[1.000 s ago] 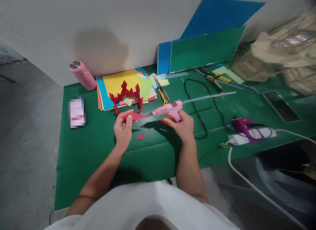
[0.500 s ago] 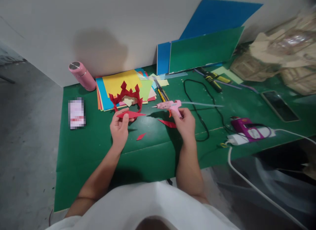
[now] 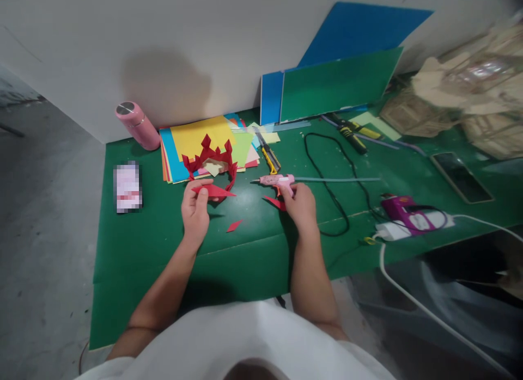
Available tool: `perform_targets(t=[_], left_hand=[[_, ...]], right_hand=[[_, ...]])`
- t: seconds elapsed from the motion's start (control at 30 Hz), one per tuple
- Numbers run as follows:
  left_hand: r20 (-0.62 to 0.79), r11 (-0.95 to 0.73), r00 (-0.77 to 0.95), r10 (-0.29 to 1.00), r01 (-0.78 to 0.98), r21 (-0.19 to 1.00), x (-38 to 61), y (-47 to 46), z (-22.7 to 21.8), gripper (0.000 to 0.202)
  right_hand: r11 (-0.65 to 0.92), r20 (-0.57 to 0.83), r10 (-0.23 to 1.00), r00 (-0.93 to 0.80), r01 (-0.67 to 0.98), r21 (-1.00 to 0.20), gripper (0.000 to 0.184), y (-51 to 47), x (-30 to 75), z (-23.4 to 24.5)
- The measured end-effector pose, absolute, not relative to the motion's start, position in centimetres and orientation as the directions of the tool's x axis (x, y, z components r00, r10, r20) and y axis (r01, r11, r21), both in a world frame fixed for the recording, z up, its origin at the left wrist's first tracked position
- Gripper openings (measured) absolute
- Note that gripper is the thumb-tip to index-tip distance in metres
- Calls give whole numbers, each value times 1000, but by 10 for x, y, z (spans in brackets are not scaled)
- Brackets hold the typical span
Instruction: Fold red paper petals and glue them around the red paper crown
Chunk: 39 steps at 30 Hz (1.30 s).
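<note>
My left hand point(image 3: 195, 211) pinches a red diamond-shaped paper piece point(image 3: 214, 191) between thumb and fingers. Just behind it stands a red paper crown point(image 3: 210, 154) with folded points, its near side partly hidden by that hand. My right hand point(image 3: 300, 206) is closed round the handle of a pink hot glue gun point(image 3: 278, 179), whose nozzle points left. A clear glue stick point(image 3: 339, 179) sticks out of its back. Beneath the gun lies another red paper piece point(image 3: 274, 202), partly covered by the right hand. A small red paper diamond point(image 3: 234, 226) rests on the green table point(image 3: 245, 265) between my hands.
Coloured paper sheets point(image 3: 180, 143) lie behind the crown, with a yellow utility knife point(image 3: 269, 154) beside them. A pink bottle point(image 3: 139, 127) stands at the back left. A black cord point(image 3: 327, 192) runs to a power strip point(image 3: 394, 230). A phone point(image 3: 461, 176) lies at right.
My right hand has lowered the glue gun slightly towards the table, and it now sits more level. The paper piece in my left hand has shifted slightly left.
</note>
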<state>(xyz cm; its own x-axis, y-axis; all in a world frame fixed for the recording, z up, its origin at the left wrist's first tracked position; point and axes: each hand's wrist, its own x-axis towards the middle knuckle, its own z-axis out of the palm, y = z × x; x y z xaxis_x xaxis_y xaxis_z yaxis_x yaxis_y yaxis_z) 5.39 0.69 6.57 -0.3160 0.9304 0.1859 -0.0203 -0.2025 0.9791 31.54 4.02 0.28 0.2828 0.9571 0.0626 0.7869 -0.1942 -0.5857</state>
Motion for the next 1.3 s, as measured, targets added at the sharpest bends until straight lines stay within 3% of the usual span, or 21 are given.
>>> perform_targets(t=[0.1,0.2,0.3,0.4,0.57,0.8,0.93,1.07,1.17,1.3], left_hand=[[171,-180,-253,952,-10,984,56,5,70,20],[124,-130,-192,973,-16,991,58,5,70,23],[93,-95,-163,982,-3,995,60,6,67,30],[68,-68,-105,992,9,998,59,5,66,31],[-24,25,15,1000,-20,999,54,1,69,33],[26,-26,53,998,3,1000,57,0,73,28],[77,-76,-70,995,8,997,52,2,80,18],[197,-193,-276,941,44,980,36,6,91,10],[227,-222,-323,919,53,974,15,11,96,7],[108,-56,-337,935,162,985,-26,21,85,17]], right_hand=[[-182,131,943,307,802,-569,36,38,310,12],[-75,204,942,268,759,-647,29,32,296,34],[175,218,976,9,565,-807,25,26,272,63],[237,153,964,-216,444,-864,21,22,248,88],[224,77,936,-343,411,-884,18,24,225,99],[107,12,966,-259,354,-929,17,29,222,93],[53,-12,977,-212,298,-953,18,33,223,92],[35,-27,963,-269,223,-974,16,37,218,84],[28,-35,956,-292,208,-978,16,39,214,75],[31,-38,957,-287,232,-972,16,41,211,67]])
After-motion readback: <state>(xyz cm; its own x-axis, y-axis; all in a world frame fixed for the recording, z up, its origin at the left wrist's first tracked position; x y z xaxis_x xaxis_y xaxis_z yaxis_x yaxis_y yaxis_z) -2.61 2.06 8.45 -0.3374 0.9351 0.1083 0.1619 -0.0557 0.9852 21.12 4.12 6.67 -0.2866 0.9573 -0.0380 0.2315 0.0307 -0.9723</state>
